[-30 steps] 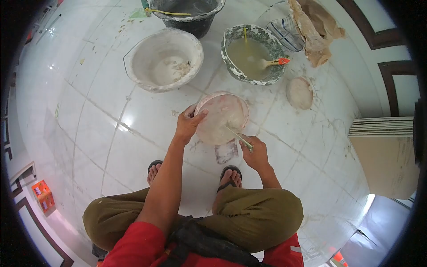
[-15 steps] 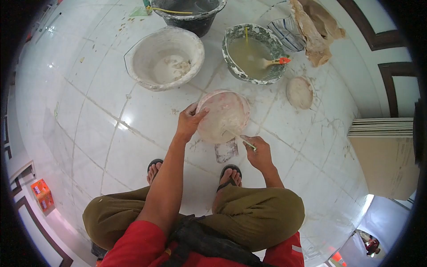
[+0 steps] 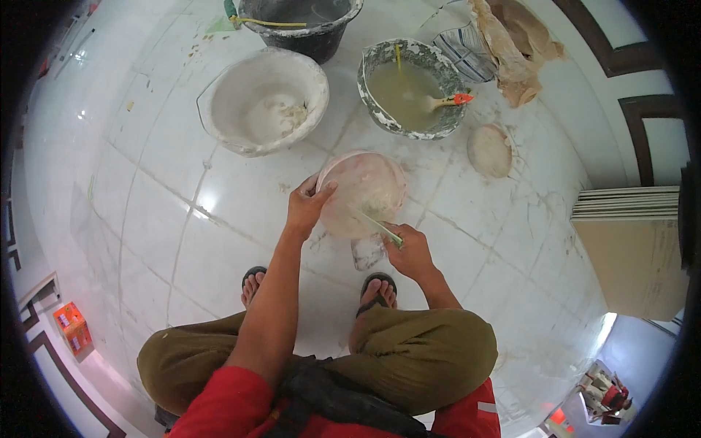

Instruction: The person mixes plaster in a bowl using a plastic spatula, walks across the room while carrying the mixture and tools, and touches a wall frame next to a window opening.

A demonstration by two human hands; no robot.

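In front of my feet is a round, pinkish-white plastic tub (image 3: pixel 363 191), its inside coated with pale residue. My left hand (image 3: pixel 307 210) is closed on its left rim, thumb over the edge. My right hand (image 3: pixel 410 252) grips a thin tool with a pale green handle (image 3: pixel 393 236). The tool's far end reaches into the lower right of the tub; its tip is too blurred to make out. Just below the tub, a whitish rectangular patch or piece (image 3: pixel 369 253) shows on the floor.
Beyond stand a white-crusted bucket (image 3: pixel 212 102), a black bucket (image 3: pixel 321 36) and a bucket of cloudy water (image 3: pixel 398 91) holding a brush (image 3: pixel 447 101). A round lid-like disc (image 3: pixel 489 151), torn paper bag (image 3: pixel 511 51) and stacked boards (image 3: pixel 628 255) are on the right.
My right hand has moved slightly left and up, and the tool now lies more across the tub's inside. My left hand keeps its hold on the rim.
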